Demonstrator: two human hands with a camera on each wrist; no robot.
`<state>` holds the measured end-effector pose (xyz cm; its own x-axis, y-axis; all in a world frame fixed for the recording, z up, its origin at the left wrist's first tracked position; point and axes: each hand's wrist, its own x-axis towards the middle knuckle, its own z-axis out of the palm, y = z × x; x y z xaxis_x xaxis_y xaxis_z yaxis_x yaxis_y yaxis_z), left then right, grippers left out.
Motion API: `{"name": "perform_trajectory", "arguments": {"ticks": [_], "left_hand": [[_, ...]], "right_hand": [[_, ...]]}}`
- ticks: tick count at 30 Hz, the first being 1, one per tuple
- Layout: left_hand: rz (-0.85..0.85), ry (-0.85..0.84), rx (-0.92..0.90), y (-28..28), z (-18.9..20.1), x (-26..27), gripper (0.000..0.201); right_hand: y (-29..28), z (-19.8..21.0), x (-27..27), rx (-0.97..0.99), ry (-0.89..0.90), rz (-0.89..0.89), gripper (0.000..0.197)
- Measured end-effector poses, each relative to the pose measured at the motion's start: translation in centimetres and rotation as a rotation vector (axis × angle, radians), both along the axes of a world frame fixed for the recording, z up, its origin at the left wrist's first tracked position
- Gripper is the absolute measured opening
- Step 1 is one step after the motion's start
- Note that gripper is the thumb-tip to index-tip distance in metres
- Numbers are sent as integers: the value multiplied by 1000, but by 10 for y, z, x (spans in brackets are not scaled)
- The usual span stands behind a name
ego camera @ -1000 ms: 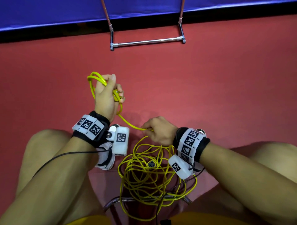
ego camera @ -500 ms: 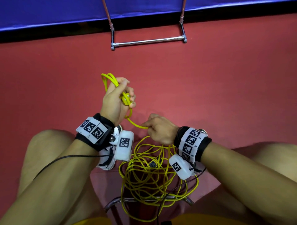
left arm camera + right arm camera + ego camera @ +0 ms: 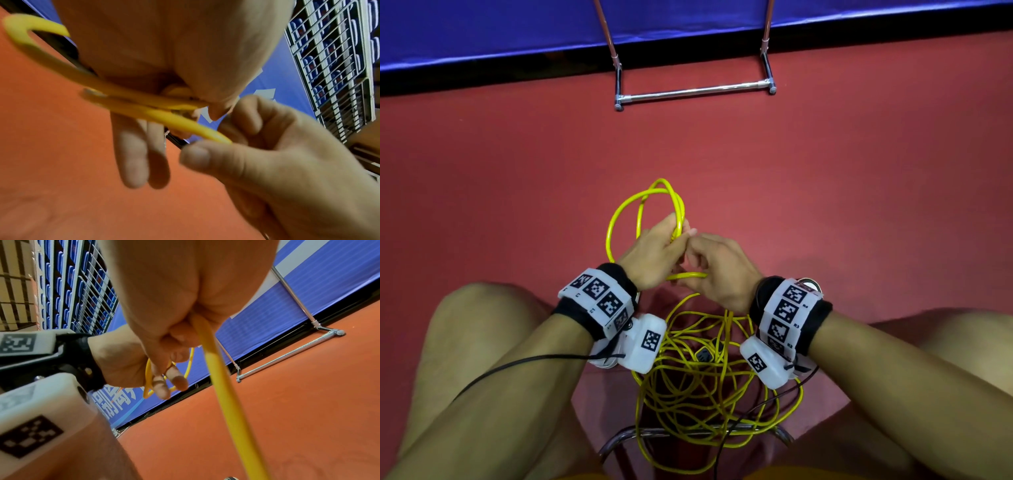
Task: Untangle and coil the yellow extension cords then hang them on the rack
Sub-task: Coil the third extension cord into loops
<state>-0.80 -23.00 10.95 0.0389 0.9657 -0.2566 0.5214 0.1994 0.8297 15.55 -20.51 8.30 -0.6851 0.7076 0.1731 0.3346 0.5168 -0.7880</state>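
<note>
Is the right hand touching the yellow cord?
Touching. The right wrist view shows the right hand with its fingers curled round the yellow cord, which runs straight out of the fist.

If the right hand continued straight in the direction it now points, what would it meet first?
The right hand points up and left, toward the left hand. Its fingertips already meet the left hand's fingers at the yellow cord loops held there, so it would press into that hand first.

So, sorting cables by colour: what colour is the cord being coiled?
Yellow: the extension cord shows best in the head view.
</note>
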Motion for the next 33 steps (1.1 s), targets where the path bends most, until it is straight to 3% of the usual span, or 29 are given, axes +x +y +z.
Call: {"name": "perform_trajectory", "arguments": {"ticks": [2,5,7,9,11,14,16,20,23,25,26,30,33], "left_hand": [[-44,46,-72,-3,1,1,15],[-76,115,-52,-4,5,5,13],[24,76,4,-2,8,9,23],[170,22,61,2,11,9,30],[350,-93,86,8,12,2,34],[657,-482,58,16,18,-13,34],[711,-634,-34,17,26,-19,38],[413,-812,-387,7,36,-19,51],[177,-822,-517,0,44,-12,27],[113,-885,-568,-3,51,-9,15],[97,-912,-576,-3,54,-9,17],[-20,-1090,-566,-4,61,-6,23],[-113,-1272,-573,-2,61,-4,26]], "right_hand": [[0,2,-1,3,9,-41,59],[1,10,-1,-42,-97,-119,55],[3,13,0,-99,-201,-185,46],[6,11,1,-193,-258,-186,49],[12,7,2,-351,-258,-127,56],[17,3,4,-531,-183,-43,71],[20,6,3,-617,-136,3,65],[35,21,6,-574,56,-111,54],[52,29,15,-486,274,-249,41],[59,29,20,-488,335,-250,35],[60,27,20,-478,324,-256,35],[56,19,17,-350,87,-298,72],[52,18,17,-419,72,-245,52]]}}
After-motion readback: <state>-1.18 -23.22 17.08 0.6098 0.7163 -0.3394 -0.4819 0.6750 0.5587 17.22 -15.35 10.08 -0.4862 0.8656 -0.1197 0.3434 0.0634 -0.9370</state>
